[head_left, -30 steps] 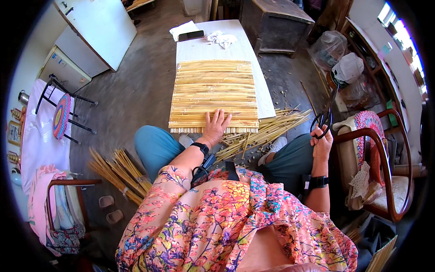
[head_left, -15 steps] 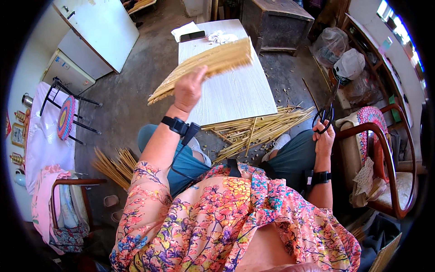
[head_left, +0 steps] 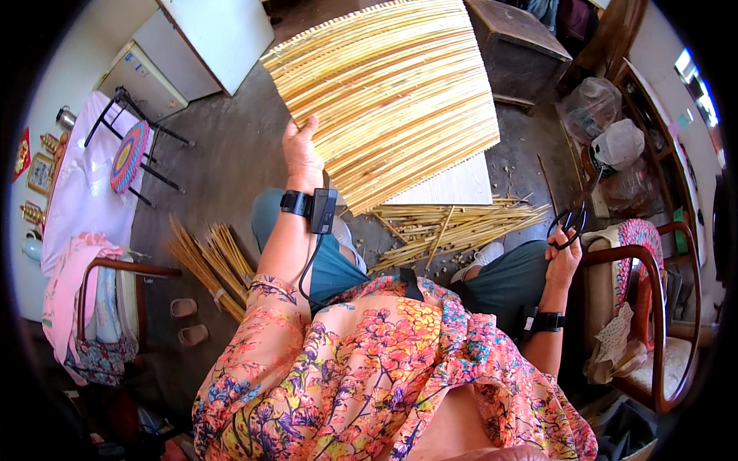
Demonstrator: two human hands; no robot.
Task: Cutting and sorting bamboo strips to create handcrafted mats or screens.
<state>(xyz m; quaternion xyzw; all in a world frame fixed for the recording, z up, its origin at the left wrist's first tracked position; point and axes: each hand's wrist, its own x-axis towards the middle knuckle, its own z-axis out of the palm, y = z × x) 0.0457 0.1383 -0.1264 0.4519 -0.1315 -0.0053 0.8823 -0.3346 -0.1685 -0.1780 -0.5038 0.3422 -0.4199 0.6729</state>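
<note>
My left hand [head_left: 302,150] grips the left edge of a woven mat of pale yellow sticks [head_left: 384,96], which is raised and tilted over the white table [head_left: 450,184], hiding most of it. The mat's ribbed face shows, its top edge reaching the top of the picture. My right hand [head_left: 562,261], by my right knee, holds large black scissors [head_left: 570,230] by the looped handles, blades pointing away from me. Loose straw-coloured sticks [head_left: 469,229] lie below the table edge between my feet.
At left stand a black stool with a round colourful seat [head_left: 127,157] and an armchair [head_left: 108,315] near upright stick bundles [head_left: 211,261] and slippers [head_left: 188,319]. At right are another wooden armchair [head_left: 638,315], plastic bags [head_left: 619,142] and a dark cabinet [head_left: 515,46].
My left hand has lifted the mat off the table and turned it up broadside to the view, leftward and higher. My right hand still holds the scissors.
</note>
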